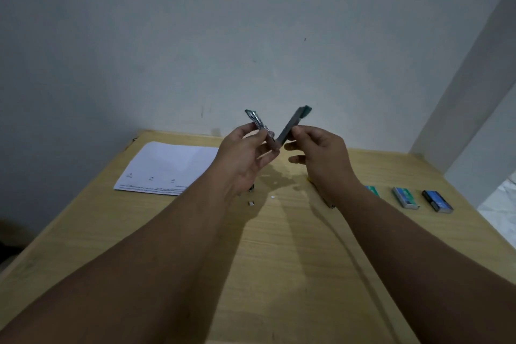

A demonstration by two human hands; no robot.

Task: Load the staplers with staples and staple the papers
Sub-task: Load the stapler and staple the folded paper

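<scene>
A small stapler (290, 126) is held up above the table, swung wide apart into a V. My left hand (245, 153) grips its lower metal half, which points up and left. My right hand (321, 153) pinches the upper half with the green cap, which points up and right. White papers (170, 167) with a few printed lines lie flat at the table's back left. A short strip of staples (251, 203) lies on the wood under my left wrist.
Three staple boxes line the table's right side: a green one (372, 191) partly behind my right forearm, a grey-green one (405, 197) and a blue one (437, 200). The wooden table (279, 260) meets a white wall at the back. A white pillar (474, 86) rises at right.
</scene>
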